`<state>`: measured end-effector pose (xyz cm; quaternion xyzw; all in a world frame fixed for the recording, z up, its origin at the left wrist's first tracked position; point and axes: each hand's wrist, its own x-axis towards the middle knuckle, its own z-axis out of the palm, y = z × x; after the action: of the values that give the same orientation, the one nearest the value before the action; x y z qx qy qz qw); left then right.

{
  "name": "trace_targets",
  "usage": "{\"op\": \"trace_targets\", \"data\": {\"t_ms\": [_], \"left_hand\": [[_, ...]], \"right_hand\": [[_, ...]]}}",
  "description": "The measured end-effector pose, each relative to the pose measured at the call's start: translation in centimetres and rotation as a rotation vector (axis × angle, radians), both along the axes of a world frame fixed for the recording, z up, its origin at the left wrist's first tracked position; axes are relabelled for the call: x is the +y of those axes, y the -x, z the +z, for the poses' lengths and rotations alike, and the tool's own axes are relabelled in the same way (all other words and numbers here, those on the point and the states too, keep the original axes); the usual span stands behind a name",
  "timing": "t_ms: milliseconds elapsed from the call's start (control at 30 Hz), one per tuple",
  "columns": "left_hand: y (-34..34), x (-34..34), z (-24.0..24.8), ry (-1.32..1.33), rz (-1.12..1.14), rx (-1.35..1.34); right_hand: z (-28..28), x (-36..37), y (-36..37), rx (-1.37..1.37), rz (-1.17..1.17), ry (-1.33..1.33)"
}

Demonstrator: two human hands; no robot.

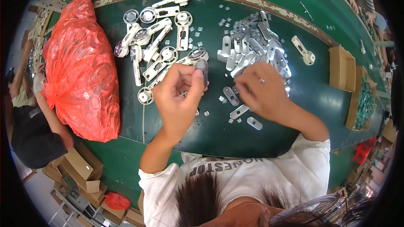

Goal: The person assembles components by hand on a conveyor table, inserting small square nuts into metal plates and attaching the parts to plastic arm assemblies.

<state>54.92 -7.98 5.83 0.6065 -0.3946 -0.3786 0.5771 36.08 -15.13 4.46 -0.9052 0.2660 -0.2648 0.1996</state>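
Between the thumb and forefinger of my left hand (179,96) stands a small oval grey plate (203,68) with rounded ends. My right hand (263,92) is curled, fingertips together at the near side of a heap of similar silvery oval plates (248,44); what it pinches, if anything, is hidden. Just left of its fingertips lies a loose oval plate with a square hole (230,96). Small clear square pieces (222,99) are scattered near both hands. Beyond my left hand lie several white fan-like parts with round heads and flat handles (182,33).
A big red plastic bag (84,80) fills the table's left side. At the right stand a cardboard box (341,68) and another holding green pieces (362,103). One white part (304,51) lies apart. A brown ledge (261,4) borders the far side. Other people work at both sides.
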Motion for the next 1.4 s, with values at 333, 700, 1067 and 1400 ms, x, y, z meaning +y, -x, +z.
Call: {"op": "trace_targets", "data": {"t_ms": [333, 700, 1067, 1400], "left_hand": [[0.4, 0.3, -0.7, 0.018, -0.142, 0.115], [1.5, 0.4, -1.1, -0.150, -0.356, 0.352], [1.6, 0.3, -1.8, -0.147, -0.491, 0.453], [1.8, 0.1, -2.1, -0.247, -0.407, 0.434]], "right_hand": [[-0.6, 1.7, -1.7, 0.201, 0.213, 0.103], [1.7, -1.0, 0.1, -0.136, 0.109, -0.186], [2.2, -1.0, 0.3, -0.163, 0.184, -0.455], [3.5, -2.9, 2.9, -0.508, -0.232, -0.273]]}}
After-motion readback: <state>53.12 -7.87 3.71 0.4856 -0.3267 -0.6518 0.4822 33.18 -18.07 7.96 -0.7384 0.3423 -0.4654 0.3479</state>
